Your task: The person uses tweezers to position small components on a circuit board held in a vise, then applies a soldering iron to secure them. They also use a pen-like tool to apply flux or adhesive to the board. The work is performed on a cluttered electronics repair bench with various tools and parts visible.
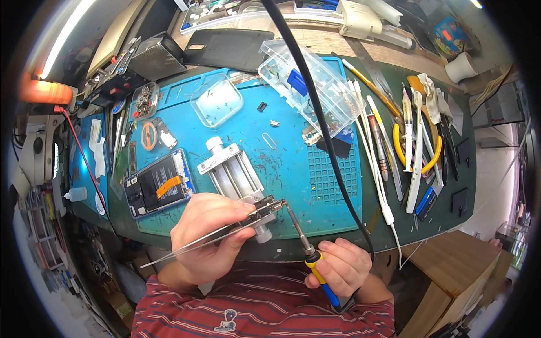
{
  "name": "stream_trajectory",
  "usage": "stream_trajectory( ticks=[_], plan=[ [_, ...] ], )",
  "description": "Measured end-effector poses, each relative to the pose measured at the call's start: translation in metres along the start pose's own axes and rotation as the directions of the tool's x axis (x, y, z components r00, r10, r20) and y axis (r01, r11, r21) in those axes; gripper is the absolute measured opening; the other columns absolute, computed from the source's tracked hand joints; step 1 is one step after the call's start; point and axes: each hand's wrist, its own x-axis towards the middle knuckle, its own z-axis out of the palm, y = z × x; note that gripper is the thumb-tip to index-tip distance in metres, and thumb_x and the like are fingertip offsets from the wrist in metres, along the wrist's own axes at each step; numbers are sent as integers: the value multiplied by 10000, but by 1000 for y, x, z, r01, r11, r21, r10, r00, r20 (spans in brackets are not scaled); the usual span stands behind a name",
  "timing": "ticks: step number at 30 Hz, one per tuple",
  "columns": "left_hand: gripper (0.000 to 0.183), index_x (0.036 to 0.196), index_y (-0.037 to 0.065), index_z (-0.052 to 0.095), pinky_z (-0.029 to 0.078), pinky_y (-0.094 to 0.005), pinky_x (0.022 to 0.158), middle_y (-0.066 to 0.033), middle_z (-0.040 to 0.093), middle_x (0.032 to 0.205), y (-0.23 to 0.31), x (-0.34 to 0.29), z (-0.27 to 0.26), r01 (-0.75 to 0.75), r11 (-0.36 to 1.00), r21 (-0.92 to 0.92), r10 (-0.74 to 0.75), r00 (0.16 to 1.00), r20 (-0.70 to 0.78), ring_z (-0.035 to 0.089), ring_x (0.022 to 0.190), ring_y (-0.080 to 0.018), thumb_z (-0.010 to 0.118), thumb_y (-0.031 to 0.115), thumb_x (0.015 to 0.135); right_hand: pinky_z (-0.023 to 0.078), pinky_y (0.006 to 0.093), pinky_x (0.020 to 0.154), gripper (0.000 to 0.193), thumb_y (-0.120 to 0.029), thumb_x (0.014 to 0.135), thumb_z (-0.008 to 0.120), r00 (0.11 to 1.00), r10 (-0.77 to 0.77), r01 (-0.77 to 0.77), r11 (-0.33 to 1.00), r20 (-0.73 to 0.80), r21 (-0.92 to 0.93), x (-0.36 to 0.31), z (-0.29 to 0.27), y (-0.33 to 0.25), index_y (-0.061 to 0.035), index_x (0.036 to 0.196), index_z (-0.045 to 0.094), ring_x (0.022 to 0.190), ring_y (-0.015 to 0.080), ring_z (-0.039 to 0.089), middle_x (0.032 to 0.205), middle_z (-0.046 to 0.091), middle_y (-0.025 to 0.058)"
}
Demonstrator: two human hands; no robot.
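Note:
My left hand is closed round a pair of metal tweezers, whose rear ends stick out to the lower left. The tweezer tips reach a small dark part with metal bits at the near end of a silver clamp; whether they grip it I cannot tell. My right hand holds a soldering iron by its yellow and blue handle. The iron's tip points up and left, at or very near the same small part. Left of the clamp lies an opened phone with a black battery and orange ribbon cable.
A blue repair mat covers the bench. A clear box and a clear compartment case stand at the back. Pliers and several slim tools lie right. A black cable hangs across the view. An orange tape roll sits left.

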Motion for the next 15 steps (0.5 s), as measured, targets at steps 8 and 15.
stream_trajectory(
  ticks=[8, 15],
  plan=[
    [230, 1009, 12, 716, 513, -336, 761, -107, 758, 945, -1, 0, 2, -26, 1000, -2, 25, 1000, -19, 705, 818, -246, 833, 106, 834, 576, 340, 913, 304, -351, 996, 646, 1000, 3, -3, 1000, 5, -5, -1, 1, -1, -99, 1160, 690, 953, 169, 722, 999, 715, 22],
    [228, 996, 14, 724, 513, -328, 752, -100, 759, 938, 0, 1, 2, -25, 1000, 7, 25, 1000, -18, 701, 814, -241, 839, 116, 827, 579, 351, 891, 310, -355, 996, 634, 1000, -13, 13, 1000, 28, 1, 0, -1, 0, -84, 1141, 674, 927, 181, 724, 972, 713, 31]
  ],
)
